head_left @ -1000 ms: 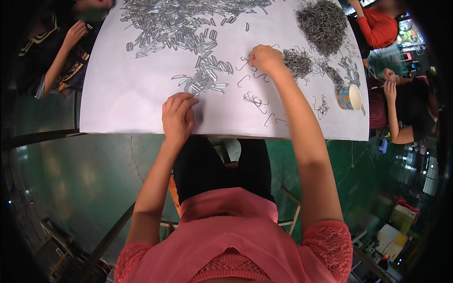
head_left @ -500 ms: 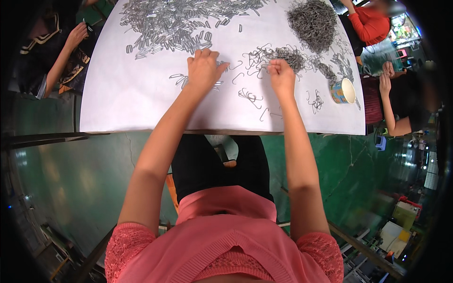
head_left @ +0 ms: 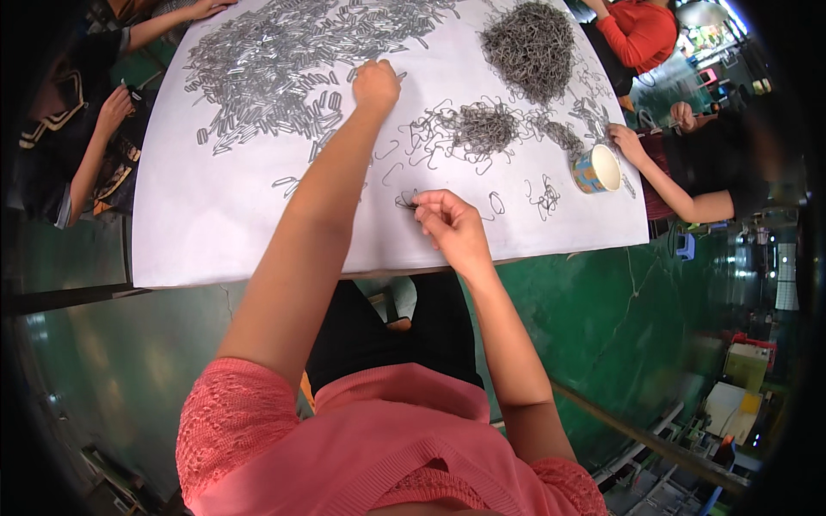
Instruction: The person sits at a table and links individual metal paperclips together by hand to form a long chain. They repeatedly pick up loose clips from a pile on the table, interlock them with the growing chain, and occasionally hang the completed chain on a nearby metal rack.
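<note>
Stretched out to the far part of the white tabletop (head_left: 206, 249), my left hand (head_left: 377, 86) is closed, fingers curled at the right edge of a large spread of oblong metal loops (head_left: 258, 77). A thin glint shows by its fingertips, too small to name. Near the front edge, my right hand (head_left: 456, 225) pinches a few thin wire hooks (head_left: 406, 201) between thumb and fingers, just above the table. Beyond it lies a loose heap of wire hooks (head_left: 482, 129). A few loops lie partly hidden under my left forearm.
At the far right stands a tall dark pile of hooks (head_left: 527, 52). A patterned paper cup (head_left: 595, 170) sits near the right edge, beside a small hook cluster (head_left: 544, 199). One co-worker's hand (head_left: 628, 142) rests by the right edge; another's hand (head_left: 211, 7) is at the far left.
My left hand has moved farther out to the loop spread. The right hand has come back toward the front edge and left, now with hooks in its fingers. The view has shifted.
</note>
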